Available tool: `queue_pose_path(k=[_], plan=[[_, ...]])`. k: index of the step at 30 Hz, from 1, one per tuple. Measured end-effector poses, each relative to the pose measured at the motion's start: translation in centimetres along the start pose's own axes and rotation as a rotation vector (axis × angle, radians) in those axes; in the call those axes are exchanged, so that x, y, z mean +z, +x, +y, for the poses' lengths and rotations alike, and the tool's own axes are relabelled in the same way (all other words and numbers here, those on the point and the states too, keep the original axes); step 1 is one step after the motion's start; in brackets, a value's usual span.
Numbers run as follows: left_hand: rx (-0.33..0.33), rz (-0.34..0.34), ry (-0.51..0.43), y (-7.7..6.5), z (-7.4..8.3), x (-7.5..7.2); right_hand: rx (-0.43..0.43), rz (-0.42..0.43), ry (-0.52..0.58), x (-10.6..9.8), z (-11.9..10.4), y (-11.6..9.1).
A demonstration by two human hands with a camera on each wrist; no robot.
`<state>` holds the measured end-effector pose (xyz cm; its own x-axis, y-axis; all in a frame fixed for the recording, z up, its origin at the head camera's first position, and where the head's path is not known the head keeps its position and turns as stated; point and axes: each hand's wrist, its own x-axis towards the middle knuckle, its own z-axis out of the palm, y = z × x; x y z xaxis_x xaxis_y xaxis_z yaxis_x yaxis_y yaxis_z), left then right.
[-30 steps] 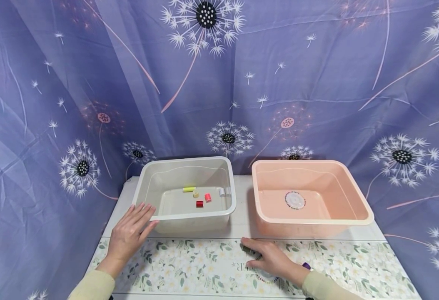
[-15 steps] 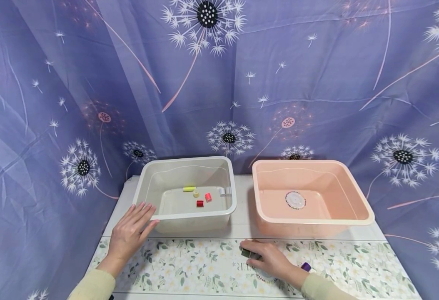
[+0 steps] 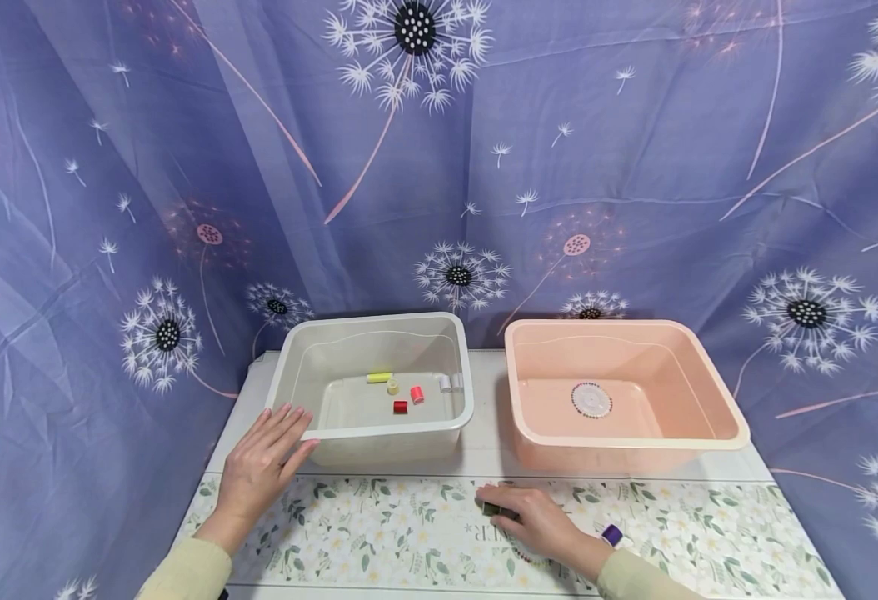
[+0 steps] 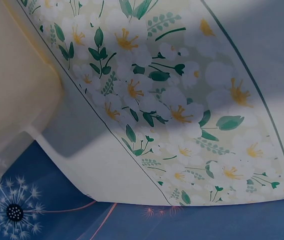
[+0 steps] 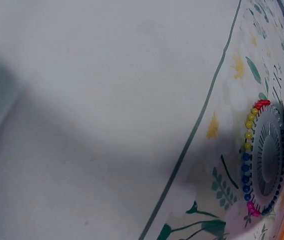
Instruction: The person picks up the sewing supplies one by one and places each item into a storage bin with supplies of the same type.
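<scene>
My right hand [image 3: 540, 518] pinches a dark green spool of thread [image 3: 496, 509] between thumb and fingers, low over the floral table runner. Below that hand, partly covered by it, lies a round pin wheel [image 5: 269, 155] with coloured bead heads, seen at the right of the right wrist view. Beside the right wrist a purple spool of thread [image 3: 611, 534] lies on the runner. My left hand [image 3: 259, 467] rests with fingers extended on the near left corner of the grey bin's rim [image 3: 394, 431]. The left wrist view catches only the runner and part of the bin.
Inside the grey bin lie several spools: a yellow one [image 3: 379, 377], a red one [image 3: 400, 407], a coral one [image 3: 417, 395] and others. To the right stands a peach bin [image 3: 626, 443] holding another pin wheel [image 3: 591, 400]. A purple dandelion-print curtain [image 3: 379, 167] hangs behind.
My right hand's fingers have come down around the dark green spool and now pinch it. The hand has shifted slightly, uncovering more of the purple spool. My left hand has stayed put.
</scene>
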<state>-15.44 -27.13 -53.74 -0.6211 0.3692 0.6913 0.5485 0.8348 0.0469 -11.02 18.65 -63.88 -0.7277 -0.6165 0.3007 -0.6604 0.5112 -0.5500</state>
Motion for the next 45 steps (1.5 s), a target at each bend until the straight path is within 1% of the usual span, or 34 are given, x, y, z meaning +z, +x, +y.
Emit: queue_pose_path(k=[8,16,20,23,28,31,35,45], plan=[[-0.002,-0.009,-0.005,0.0,-0.1,-0.1,0.024,-0.018,0.001,-0.3,0.0,0.2],[0.017,0.039,-0.003,0.2,0.1,0.0,0.042,-0.027,0.001,-0.4,0.1,0.4],[0.012,0.035,0.002,0.2,0.2,0.0,0.038,-0.011,-0.021,-0.7,-0.1,0.6],[0.008,0.030,0.001,0.2,0.2,-0.1,0.022,0.002,-0.031,-1.1,-0.4,0.9],[0.015,0.041,0.006,0.3,0.3,0.0,-0.011,0.024,-0.041,-1.8,-1.0,1.3],[0.010,0.034,0.010,0.2,0.4,-0.1,-0.031,0.036,-0.045,-2.2,-1.5,1.6],[0.007,0.025,0.008,0.3,0.3,-0.2,-0.071,0.051,-0.049,-2.6,-2.1,2.2],[0.016,0.037,-0.001,0.2,0.2,0.0,-0.185,0.093,-0.059,-4.2,-3.5,3.5]])
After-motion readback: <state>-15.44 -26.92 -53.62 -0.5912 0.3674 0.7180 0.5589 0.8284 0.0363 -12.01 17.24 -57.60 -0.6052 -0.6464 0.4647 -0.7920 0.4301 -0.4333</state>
